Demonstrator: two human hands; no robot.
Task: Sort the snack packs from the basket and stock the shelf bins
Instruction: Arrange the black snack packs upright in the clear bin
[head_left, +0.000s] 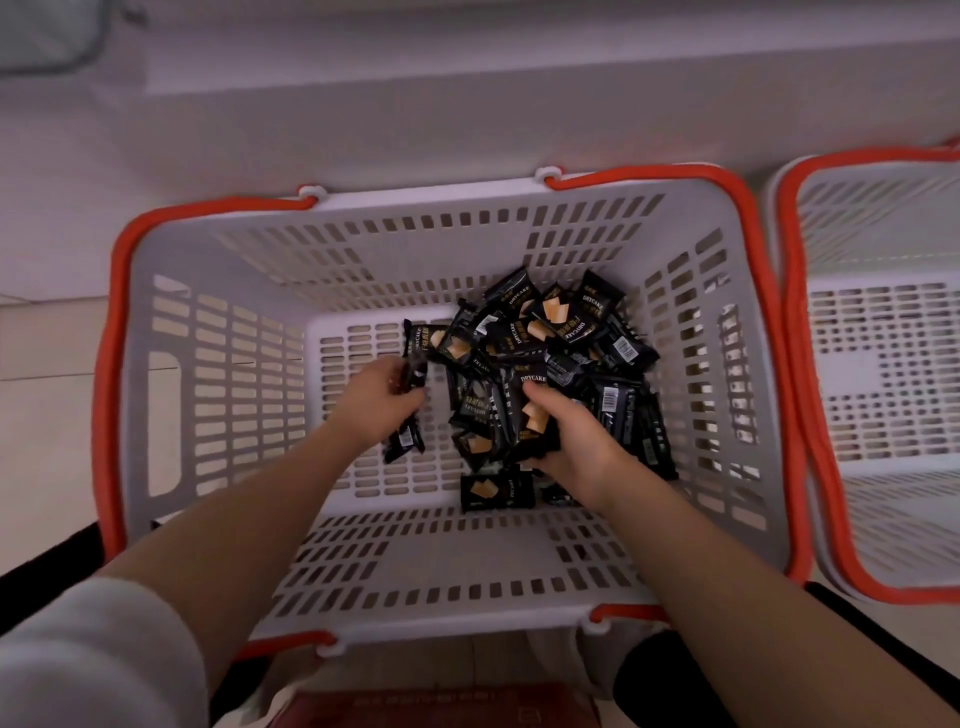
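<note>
A grey slotted basket with orange handles stands on the floor below me. Several black snack packs printed DRYCAKE lie heaped in its right half. My left hand is down inside the basket, fingers closed around a couple of black packs that stick out above and below the fist. My right hand grips a bunch of packs at the near edge of the heap. One pack lies flat by itself on the basket floor just below my right hand.
A second grey basket with orange handles stands close on the right, with nothing visible in it. A pale shelf base runs across the top. A red box sits at the bottom edge, near my legs.
</note>
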